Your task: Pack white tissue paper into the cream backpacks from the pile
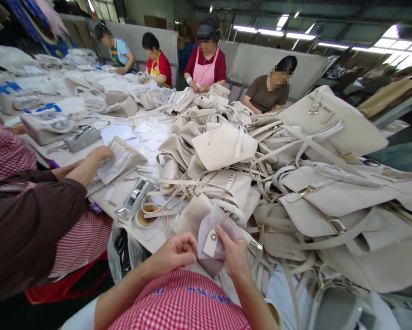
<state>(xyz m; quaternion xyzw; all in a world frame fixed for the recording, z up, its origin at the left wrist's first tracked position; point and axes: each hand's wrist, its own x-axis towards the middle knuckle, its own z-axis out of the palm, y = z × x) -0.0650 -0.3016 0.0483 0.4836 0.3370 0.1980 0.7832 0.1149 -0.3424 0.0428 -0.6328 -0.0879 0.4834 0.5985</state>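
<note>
My right hand point(236, 256) is closed on a cream strap tab point(211, 244) with a small metal ring, its thumb pressed near the ring. Thin lilac tissue-like sheet point(206, 227) lies behind the tab, in the same grip. Just left of it is my left hand point(173, 255), its fingers curled and pinched together. Whether anything small sits between them I cannot make out. A beige handbag point(188, 215) lies directly beyond both hands, partly covered by the sheet.
Beige handbags point(222, 146) with straps and buckles are heaped ahead and to the right. A tape dispenser point(136, 197) and a bowl of brown liquid point(147, 214) stand left of my hands. A co-worker's hand point(92, 162) touches another bag at left; several people work across the table.
</note>
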